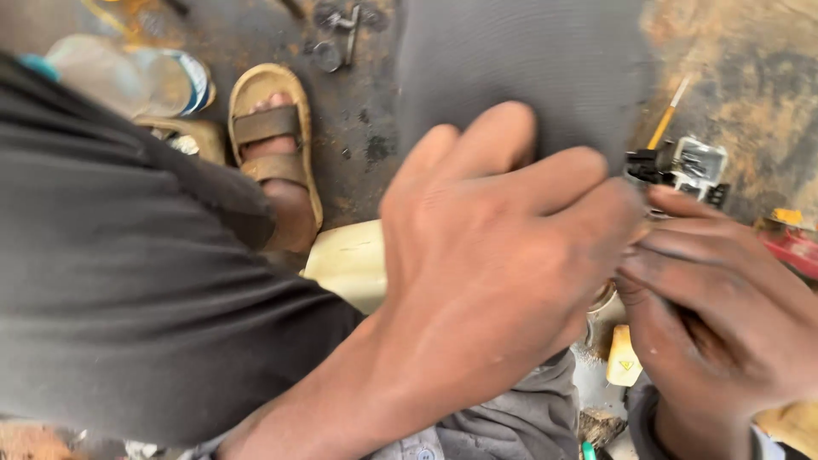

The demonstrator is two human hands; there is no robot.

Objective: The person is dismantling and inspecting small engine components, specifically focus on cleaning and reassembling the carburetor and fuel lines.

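A person's left hand [494, 264] fills the near foreground, fingers [545, 183] curled together and pressed toward the right hand [724, 307], whose fingers [690, 255] are bent and closed around a small object between the two hands. That object is almost wholly hidden; only a curved sliver of pale metal [603, 296] shows below the hands, so its long axis and the way it points cannot be told. Under the wrists lie a grey sleeve [520, 417] and a small yellow plastic piece [625, 358]. Just beyond the knuckles sits a black and silver metal part [682, 166], perhaps an electrical fitting, with a yellow-handled tool [667, 119] slanting up and right from it. Farther off, a sandalled foot [277, 162] rests on the stained, oily floor [358, 102], beside a clear plastic bottle [136, 77] lying on its side, contents unclear.
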